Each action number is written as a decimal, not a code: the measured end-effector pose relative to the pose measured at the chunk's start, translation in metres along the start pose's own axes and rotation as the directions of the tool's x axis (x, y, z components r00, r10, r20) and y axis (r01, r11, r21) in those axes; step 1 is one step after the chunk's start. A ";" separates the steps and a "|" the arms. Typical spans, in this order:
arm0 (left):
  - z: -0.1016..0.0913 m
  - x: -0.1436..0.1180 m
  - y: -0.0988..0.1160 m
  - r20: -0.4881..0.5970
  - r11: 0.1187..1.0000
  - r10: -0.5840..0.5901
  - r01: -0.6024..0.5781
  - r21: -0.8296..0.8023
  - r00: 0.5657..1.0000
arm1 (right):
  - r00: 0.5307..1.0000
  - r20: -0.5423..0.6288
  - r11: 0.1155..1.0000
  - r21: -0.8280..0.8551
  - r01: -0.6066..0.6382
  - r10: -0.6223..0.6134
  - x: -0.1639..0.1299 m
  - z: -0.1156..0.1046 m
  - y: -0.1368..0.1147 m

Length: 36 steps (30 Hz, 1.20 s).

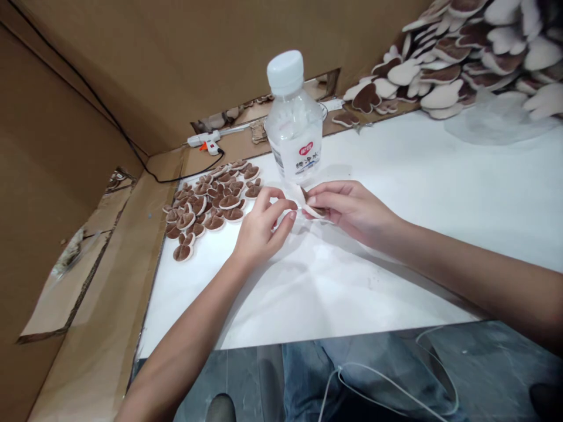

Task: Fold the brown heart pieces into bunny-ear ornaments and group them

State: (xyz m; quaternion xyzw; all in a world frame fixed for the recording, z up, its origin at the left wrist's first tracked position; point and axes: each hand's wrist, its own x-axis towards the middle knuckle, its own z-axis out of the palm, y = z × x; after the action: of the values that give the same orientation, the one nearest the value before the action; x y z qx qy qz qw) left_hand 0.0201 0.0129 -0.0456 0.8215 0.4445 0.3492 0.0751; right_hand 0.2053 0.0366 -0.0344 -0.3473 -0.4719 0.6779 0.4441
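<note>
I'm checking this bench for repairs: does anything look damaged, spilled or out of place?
The back cardboard wall looks odd: behind the bottle, it has a rough-edged opening, perhaps hand-cut or torn. The bottle stands upright, and I see no spill.

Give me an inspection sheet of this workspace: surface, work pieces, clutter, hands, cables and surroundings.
Surface: white tabletop, a few small marks.
Work pieces: one brown-and-white piece in hand; small pieces clustered at left; a heap of larger pieces at far right.
Clutter: plastic bottle, capped and upright, just beyond the hands; clear plastic bag beside the heap.
Hands: right hand pinches the piece; left hand is close by, fingers bent, contact unclear.
Cables: black cable runs to the glue gun; pale cord below the table edge.
Surroundings: cardboard walls with cut openings.
</note>
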 end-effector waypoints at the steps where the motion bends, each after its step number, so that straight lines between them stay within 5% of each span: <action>1: 0.000 -0.001 0.000 -0.003 1.000 0.010 -0.010 0.018 1.000 | 1.000 -0.022 0.999 -0.029 0.013 -0.013 0.000 0.000 0.000; 9: 0.001 0.000 0.003 0.140 0.969 0.120 -0.146 0.197 0.983 | 0.980 -0.152 0.956 -0.283 0.082 -0.129 -0.007 0.004 0.002; 20: 0.004 -0.006 0.009 0.156 0.754 0.355 -0.381 0.535 0.922 | 0.948 -0.189 0.810 -0.578 0.104 -0.257 -0.013 0.008 0.003; 29: 0.005 -0.001 0.011 0.044 0.807 0.486 -0.468 0.360 0.873 | 0.972 -0.101 0.597 -0.801 0.045 -0.210 -0.010 0.003 0.001; 33: 0.004 0.001 0.008 0.156 0.814 0.508 -0.531 0.234 0.847 | 0.991 -0.032 0.494 -0.869 0.036 -0.128 -0.013 0.006 -0.011; 36: 0.001 0.000 0.007 0.216 0.865 0.453 -0.485 0.130 0.865 | 0.995 0.061 0.549 -0.836 0.010 0.075 -0.011 0.003 -0.016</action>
State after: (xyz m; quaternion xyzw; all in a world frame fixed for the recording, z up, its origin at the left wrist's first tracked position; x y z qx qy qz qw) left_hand 0.0254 0.0089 -0.0434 0.9362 0.2519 0.2405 -0.0476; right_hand 0.2114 0.0281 -0.0179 -0.4942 -0.7500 0.3955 0.1918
